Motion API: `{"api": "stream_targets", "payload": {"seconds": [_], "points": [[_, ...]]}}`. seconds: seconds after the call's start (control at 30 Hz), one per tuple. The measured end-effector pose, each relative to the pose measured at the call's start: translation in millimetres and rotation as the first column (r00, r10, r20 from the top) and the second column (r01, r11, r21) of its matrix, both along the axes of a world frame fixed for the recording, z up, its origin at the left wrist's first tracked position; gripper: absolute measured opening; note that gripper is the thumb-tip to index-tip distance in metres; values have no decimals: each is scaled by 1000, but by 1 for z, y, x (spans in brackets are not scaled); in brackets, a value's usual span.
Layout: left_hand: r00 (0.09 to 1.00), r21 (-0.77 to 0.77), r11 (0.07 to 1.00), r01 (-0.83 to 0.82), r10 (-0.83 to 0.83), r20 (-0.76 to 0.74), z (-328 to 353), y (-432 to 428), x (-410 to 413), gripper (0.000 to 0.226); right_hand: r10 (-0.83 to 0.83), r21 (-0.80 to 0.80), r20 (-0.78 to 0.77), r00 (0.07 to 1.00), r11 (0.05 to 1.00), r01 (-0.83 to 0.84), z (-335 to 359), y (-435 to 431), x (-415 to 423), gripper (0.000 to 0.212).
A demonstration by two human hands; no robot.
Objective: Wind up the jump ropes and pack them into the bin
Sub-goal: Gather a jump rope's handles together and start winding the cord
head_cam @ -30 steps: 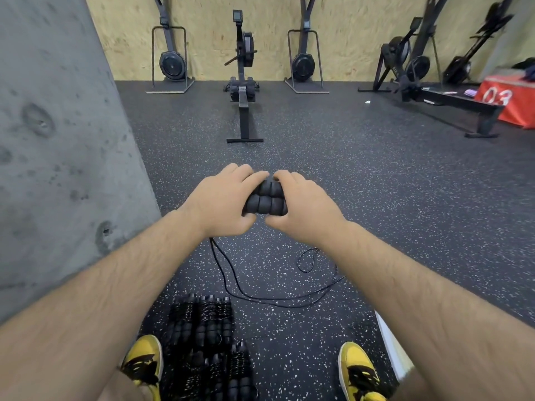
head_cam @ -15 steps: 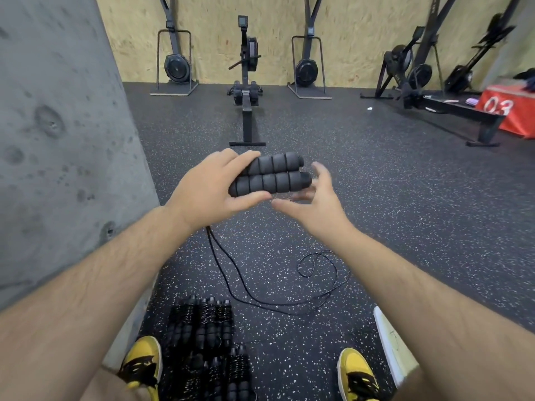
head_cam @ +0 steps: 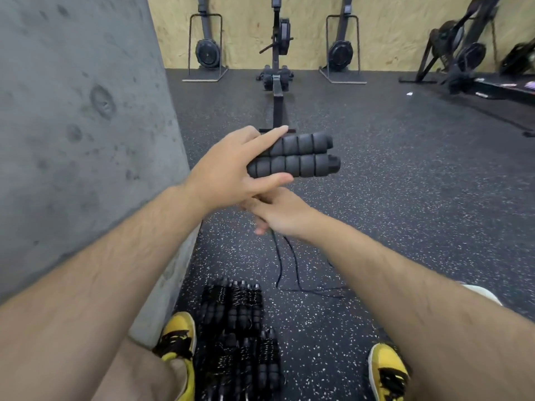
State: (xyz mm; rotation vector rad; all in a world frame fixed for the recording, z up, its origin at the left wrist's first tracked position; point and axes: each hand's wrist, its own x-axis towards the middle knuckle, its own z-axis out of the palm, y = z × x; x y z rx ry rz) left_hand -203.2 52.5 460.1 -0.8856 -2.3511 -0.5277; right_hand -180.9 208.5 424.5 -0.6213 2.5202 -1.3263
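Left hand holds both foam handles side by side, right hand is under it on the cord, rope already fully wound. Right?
Not fully wound. The head view shows the cord trailing loose onto the floor. The left hand does hold both handles, right hand below.

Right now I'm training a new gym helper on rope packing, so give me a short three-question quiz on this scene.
1. True or false: the left hand holds both handles side by side.
2. What does the right hand grip? A) cord B) shoe C) rower
3. Fill in: the wound ropes lie on the floor between the yellow ____.

Key: 1 true; 2 A, the cord; 3 shoes.
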Motion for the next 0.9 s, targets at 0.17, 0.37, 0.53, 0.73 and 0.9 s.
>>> {"api": "stream_targets", "payload": {"seconds": [0.17,0.37,0.53,0.73,0.9], "points": [[999,-75,997,-5,2,-48,-3,-23,-2,77,-111,49,-81,991,992,115,13,62,-16,23],[997,-227,974,-28,12,-73,-16,-28,-5,80,-188,-138,134,973,969,206,35,96,-18,23],[995,-215,973,-83,69,-73,-18,-19,-8,87,-247,7,-107,963,969,249,36,93,-6,39],[992,-261,957,-123,114,-51,-19,-14,-10,91,-212,146,-401,891,946,291,37,89,4,29],[992,-289,949,-125,122,-28,-20,-10,-10,88,-164,259,-579,799,892,370,38,86,8,31]]}}
